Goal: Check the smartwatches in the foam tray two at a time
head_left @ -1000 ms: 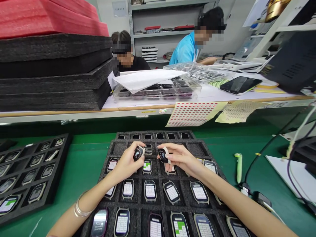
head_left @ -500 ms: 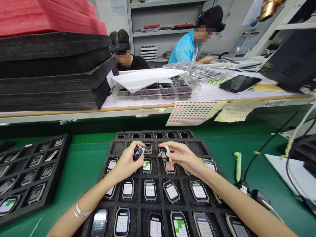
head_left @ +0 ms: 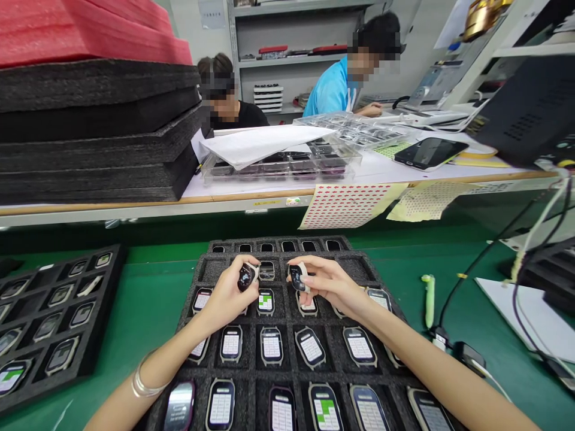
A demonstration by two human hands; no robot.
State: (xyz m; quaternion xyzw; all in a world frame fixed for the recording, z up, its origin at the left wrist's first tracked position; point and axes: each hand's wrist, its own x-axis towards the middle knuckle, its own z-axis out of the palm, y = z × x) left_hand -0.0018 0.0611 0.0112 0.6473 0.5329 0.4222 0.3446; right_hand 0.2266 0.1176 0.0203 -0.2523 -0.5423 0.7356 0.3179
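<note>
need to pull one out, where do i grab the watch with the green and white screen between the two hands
Pinch the watch by its two long side edges, coming straight down from above. It lies flat, face up, in a pocket of the foam tray, so only the top is open, between the left hand and right hand.

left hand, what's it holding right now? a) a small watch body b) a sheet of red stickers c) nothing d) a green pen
a: the left hand pinches a small watch body in its fingers above the foam tray.
</note>
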